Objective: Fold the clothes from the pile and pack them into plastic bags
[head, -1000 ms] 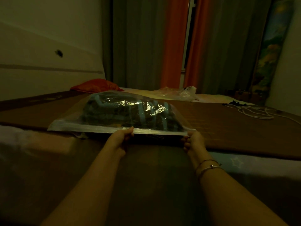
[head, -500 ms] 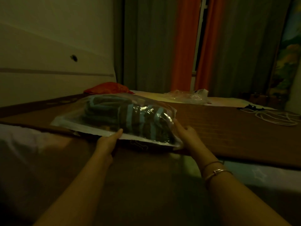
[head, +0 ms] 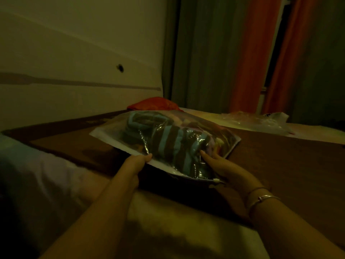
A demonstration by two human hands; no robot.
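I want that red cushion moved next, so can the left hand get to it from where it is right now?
Probably not directly. The left hand is pinching the packed plastic bag's near edge, and the bulging bag lies between it and the red cushion by the wall. It would need to let go and reach over or around.

The bag [head: 164, 143] hides the left hand's [head: 133, 164] fingers; dim light blurs the clothes [head: 222, 141] behind the stripes.

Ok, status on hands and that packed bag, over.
Left hand pinching near edge of plastic bag. Right hand flat against its side. Striped garment inside. Nothing in the way.
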